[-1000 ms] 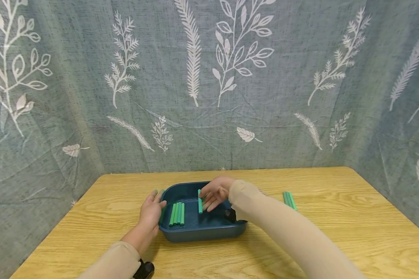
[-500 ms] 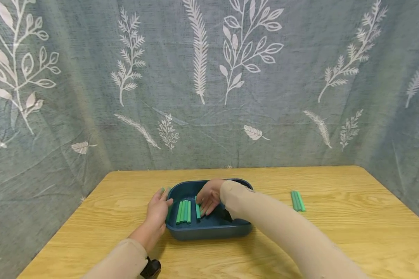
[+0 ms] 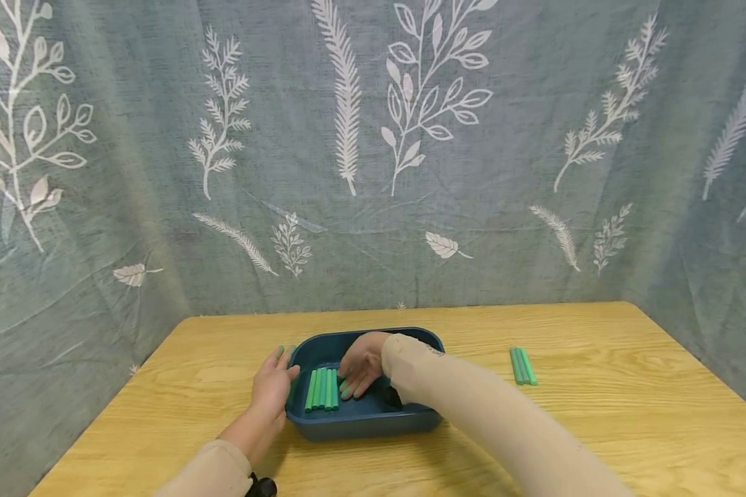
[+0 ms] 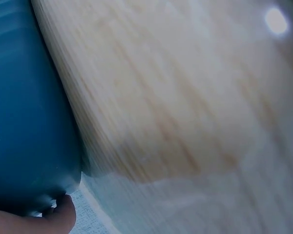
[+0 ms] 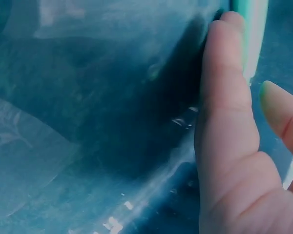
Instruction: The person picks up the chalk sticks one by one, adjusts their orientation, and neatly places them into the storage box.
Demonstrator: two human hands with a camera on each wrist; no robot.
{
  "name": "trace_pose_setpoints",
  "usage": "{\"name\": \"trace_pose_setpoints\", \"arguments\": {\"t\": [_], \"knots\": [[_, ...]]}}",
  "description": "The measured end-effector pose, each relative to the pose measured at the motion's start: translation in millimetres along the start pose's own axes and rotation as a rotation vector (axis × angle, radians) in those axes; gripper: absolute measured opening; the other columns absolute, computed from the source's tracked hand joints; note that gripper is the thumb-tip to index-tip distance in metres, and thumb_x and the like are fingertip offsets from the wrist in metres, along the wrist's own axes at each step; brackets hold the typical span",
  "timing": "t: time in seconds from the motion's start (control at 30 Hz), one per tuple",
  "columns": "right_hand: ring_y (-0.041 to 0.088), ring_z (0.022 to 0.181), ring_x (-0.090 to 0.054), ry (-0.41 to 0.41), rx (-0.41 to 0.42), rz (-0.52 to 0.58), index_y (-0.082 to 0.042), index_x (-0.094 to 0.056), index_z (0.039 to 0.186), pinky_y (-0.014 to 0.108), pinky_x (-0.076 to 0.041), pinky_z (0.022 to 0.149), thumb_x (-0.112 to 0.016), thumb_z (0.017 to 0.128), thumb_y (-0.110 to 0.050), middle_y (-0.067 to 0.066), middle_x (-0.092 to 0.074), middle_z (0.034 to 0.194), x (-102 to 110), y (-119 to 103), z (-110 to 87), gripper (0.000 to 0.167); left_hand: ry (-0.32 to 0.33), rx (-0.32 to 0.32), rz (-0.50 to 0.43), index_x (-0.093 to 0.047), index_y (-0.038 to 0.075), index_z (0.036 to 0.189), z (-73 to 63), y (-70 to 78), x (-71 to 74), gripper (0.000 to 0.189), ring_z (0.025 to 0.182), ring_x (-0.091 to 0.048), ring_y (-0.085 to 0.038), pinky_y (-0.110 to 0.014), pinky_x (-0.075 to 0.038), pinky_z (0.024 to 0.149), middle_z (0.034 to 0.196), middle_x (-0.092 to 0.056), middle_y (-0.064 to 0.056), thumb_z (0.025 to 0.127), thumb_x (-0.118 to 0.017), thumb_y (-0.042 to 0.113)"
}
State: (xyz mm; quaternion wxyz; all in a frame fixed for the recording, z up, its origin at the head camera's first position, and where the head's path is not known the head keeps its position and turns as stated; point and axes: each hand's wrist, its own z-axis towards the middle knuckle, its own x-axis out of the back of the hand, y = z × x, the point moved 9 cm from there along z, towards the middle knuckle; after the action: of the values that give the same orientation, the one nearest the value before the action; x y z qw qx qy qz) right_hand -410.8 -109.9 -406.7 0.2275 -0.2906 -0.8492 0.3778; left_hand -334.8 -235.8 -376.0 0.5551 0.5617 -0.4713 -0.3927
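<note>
Several slim green sticks [image 3: 322, 389] lie side by side in the left part of a dark blue tray [image 3: 367, 428]. My right hand [image 3: 360, 366] reaches into the tray just right of this row. In the right wrist view its straight fingers [image 5: 227, 97] lie along a green stick [image 5: 256, 34], and the thumb [image 5: 283, 112] stands apart from it. My left hand [image 3: 272, 386] rests at the tray's left side, its fingers extended along the outside and the thumb at the rim. A fingertip [image 4: 63, 214] shows against the tray's wall [image 4: 29, 112] in the left wrist view.
Three more green sticks [image 3: 523, 366] lie together on the wooden table [image 3: 597, 414], to the right of the tray. A grey-green curtain [image 3: 373, 269] with white leaf prints hangs behind and beside the table.
My right hand has lowered a green stick into the tray and moved it left against the row. The left hand has stayed at the tray's side. The head view has shifted slightly.
</note>
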Motion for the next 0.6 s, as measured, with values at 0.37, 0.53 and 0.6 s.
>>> {"name": "trace_pose_setpoints", "arguments": {"t": [0.37,0.53,0.6], "knots": [[0.039,0.120,-0.056,0.021,0.095,0.120,0.010,-0.047,0.137,0.042,-0.050,0.096,-0.050,0.101,-0.005,0.026,-0.062,0.110,19,-17,-28.3,0.039,-0.019,0.002,0.011,-0.001,-0.002,0.153,-4.6,-3.0,13.2,0.058,0.143,0.007,-0.047,-0.060,-0.003,0.115,0.158,0.003,-0.025,0.105,-0.032,0.005],[0.038,0.120,-0.056,0.042,0.122,0.134,0.009,-0.044,0.139,0.041,-0.051,0.095,-0.048,0.102,-0.007,0.026,-0.063,0.113,43,-7,-48.6,0.041,-0.032,0.010,0.013,0.000,-0.001,0.153,-2.4,-3.1,7.2,0.059,0.143,0.008,-0.045,-0.058,-0.001,0.116,0.158,0.004,-0.024,0.104,-0.032,0.003],[0.038,0.119,-0.057,0.062,0.124,0.142,0.009,-0.043,0.139,0.039,-0.051,0.094,-0.047,0.102,-0.007,0.026,-0.062,0.116,55,0,-58.7,0.041,-0.034,0.008,0.010,0.001,-0.001,0.153,-0.3,-1.4,2.5,0.059,0.144,0.008,-0.044,-0.056,-0.001,0.116,0.159,0.004,-0.023,0.104,-0.032,0.003]]}}
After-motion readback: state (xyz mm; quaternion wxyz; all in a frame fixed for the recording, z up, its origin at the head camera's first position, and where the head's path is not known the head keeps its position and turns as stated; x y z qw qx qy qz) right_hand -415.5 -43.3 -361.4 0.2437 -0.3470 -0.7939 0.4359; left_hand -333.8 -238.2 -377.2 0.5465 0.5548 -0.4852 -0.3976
